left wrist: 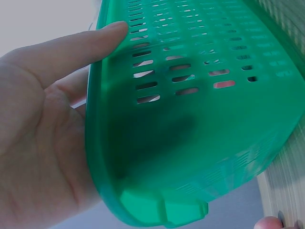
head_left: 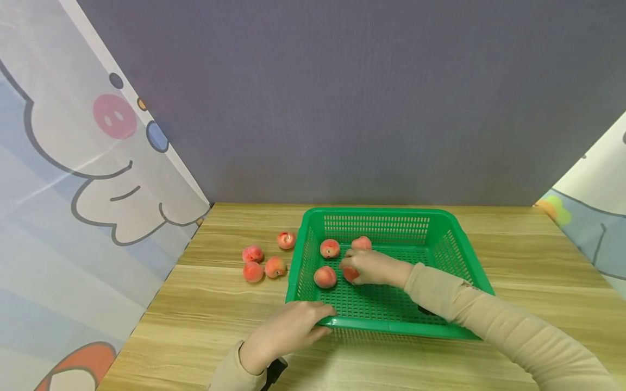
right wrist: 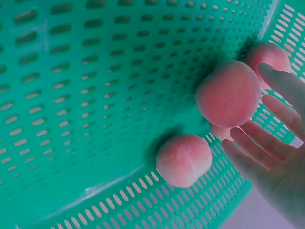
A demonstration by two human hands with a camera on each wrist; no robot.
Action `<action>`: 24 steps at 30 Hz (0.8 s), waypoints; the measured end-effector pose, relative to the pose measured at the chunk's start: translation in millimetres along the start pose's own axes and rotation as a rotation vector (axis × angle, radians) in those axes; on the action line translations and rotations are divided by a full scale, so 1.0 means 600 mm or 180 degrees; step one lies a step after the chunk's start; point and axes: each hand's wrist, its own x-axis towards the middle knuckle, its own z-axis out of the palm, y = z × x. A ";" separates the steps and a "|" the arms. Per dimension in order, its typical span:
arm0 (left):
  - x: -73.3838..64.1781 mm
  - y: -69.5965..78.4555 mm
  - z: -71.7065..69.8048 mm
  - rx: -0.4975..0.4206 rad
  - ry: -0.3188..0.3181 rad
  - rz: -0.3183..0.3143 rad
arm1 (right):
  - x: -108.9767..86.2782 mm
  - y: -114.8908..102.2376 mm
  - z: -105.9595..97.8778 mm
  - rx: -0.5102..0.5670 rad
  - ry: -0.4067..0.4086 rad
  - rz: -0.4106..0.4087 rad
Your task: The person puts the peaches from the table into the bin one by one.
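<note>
A green plastic basket (head_left: 391, 326) with slotted walls stands on the table. My left hand (head_left: 292, 329) grips its near rim; in the left wrist view the thumb (left wrist: 112, 38) lies along the outer wall, with the fingers behind the rim. Inside the basket, my right hand (head_left: 373, 267) is at a peach (head_left: 350, 273). Seen from the right wrist, that peach (right wrist: 228, 94) lies by the fingertips, and the fingers are spread rather than curled round it. Other peaches in the basket are one at front left (head_left: 325, 277), one behind it (head_left: 330, 248) and one near the back wall (head_left: 362, 243).
Left of the basket, several peaches lie on the wooden table (head_left: 195, 309), among them one (head_left: 286, 240) close to the basket's side. A grey panel (head_left: 371, 108) rises behind the table, and printed cartoon sheets (head_left: 54, 217) hang at both sides.
</note>
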 end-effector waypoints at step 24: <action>-0.001 0.002 -0.001 0.0067 -0.0038 -0.0024 | -0.054 -0.008 -0.106 -0.0107 0.0745 -0.0191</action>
